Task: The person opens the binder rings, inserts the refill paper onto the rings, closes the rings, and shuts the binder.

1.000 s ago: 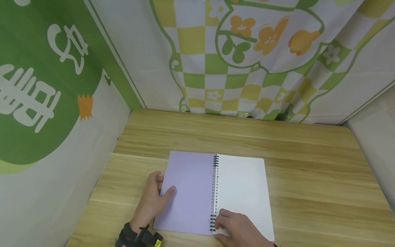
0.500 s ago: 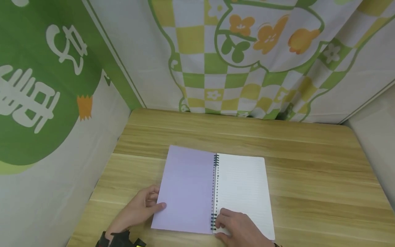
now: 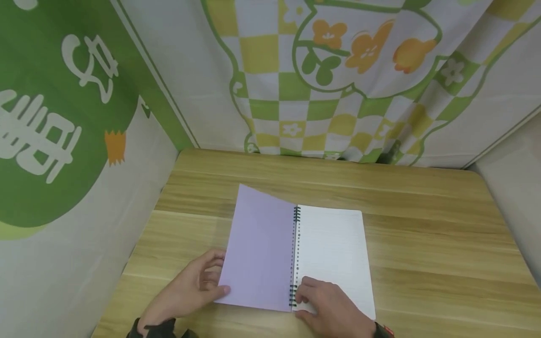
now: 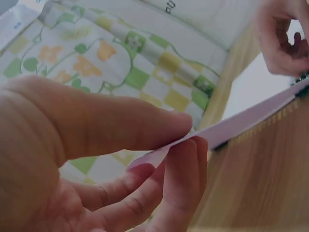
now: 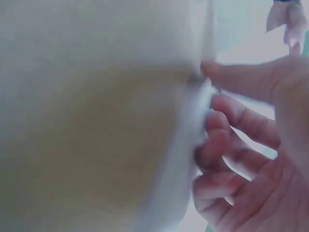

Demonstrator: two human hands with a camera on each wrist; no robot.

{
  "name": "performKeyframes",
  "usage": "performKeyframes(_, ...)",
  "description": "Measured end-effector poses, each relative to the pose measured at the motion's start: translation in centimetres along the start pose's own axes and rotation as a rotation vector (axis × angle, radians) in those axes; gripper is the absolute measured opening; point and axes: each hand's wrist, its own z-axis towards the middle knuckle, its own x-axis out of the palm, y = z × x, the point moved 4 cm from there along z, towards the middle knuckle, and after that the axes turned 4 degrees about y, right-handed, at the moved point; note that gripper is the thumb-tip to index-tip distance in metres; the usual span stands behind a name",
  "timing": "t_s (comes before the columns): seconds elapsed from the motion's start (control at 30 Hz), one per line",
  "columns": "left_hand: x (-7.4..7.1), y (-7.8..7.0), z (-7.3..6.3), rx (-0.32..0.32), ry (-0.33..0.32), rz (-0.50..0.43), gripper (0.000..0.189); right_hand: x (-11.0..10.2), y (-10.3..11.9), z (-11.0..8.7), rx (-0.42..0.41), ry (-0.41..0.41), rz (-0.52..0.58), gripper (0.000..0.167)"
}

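Note:
A spiral notebook lies open on the table, with a lined white page point(image 3: 334, 244) on the right and a purple cover point(image 3: 259, 249) on the left. My left hand point(image 3: 186, 288) pinches the cover's lower left edge, thumb on top and fingers underneath. That edge is raised, and the cover slants up from the binding. In the left wrist view the cover point(image 4: 241, 121) runs edge-on from between thumb and fingertips. At the foot of the black spiral binding point(image 3: 293, 295), my right hand point(image 3: 331, 305) holds the notebook with curled fingers, its thumb at the bottom edge.
The wood-grain table point(image 3: 431, 249) extends around the notebook. Behind it hangs a green, yellow and white patterned curtain point(image 3: 296, 110). A white and green cloth wall point(image 3: 127, 197) borders the left side, and a pale wall point(image 3: 515, 202) the right.
My left hand has slid down to the cover's lower left edge, then lifted that edge, so the cover tilts up more. The right hand stays at the binding's foot.

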Motion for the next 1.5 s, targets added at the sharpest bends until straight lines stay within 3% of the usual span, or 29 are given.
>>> performKeyframes(0.1, 0.5, -1.3, -0.3, 0.052, -0.004, 0.002, 0.064, -2.2, -0.6, 1.0, 0.024, -0.028, 0.062, 0.027)
performKeyframes(0.2, 1.3, -2.7, -0.3, 0.099, -0.014, 0.054, 0.068, -5.8, -1.3, 2.7, 0.070, -0.105, 0.151, 0.033)
performKeyframes(0.37, 3.4, -4.9, 0.1, 0.129, -0.002, 0.110, 0.080, -11.1, -1.3, 5.7, 0.082, -0.226, 0.322, 0.022)
performKeyframes(0.53, 5.9, -7.0, 0.9, 0.155, 0.076, 0.119, 0.088, -13.3, -0.4, 7.8, 0.105, -0.197, 0.565, 0.022)
performKeyframes(0.7, 7.8, -8.1, 1.7, 0.166, 0.141, 0.136, 0.088, -13.9, 0.0, 8.3, 0.164, -0.188, 0.608, 0.031)
performKeyframes(0.83, 8.8, -8.3, 2.3, 0.191, 0.161, 0.153, 0.085, -13.9, -0.2, 8.0, 0.204, -0.195, 0.626, 0.029)
performKeyframes(0.97, 9.8, -7.9, 3.1, 0.322, 0.169, 0.171, 0.082, -14.1, -0.4, 7.6, 0.220, -0.204, 0.686, 0.026)
performKeyframes(1.07, 10.9, -7.4, 4.1, 0.423, 0.139, 0.286, 0.076, -14.3, -0.6, 6.9, 0.237, -0.218, 0.738, 0.023)
performKeyframes(1.13, 11.7, -7.0, 4.7, 0.454, 0.109, 0.401, 0.069, -14.5, -0.8, 6.4, 0.248, -0.230, 0.767, 0.020)
performKeyframes(1.23, 12.7, -6.4, 5.4, 0.439, 0.085, 0.534, 0.060, -14.7, -1.2, 5.5, 0.266, -0.245, 0.792, 0.018)
performKeyframes(1.5, 13.6, -4.2, 6.4, 0.410, 0.087, 0.612, 0.051, -15.3, -2.8, 3.3, 0.296, -0.280, 0.797, 0.016)
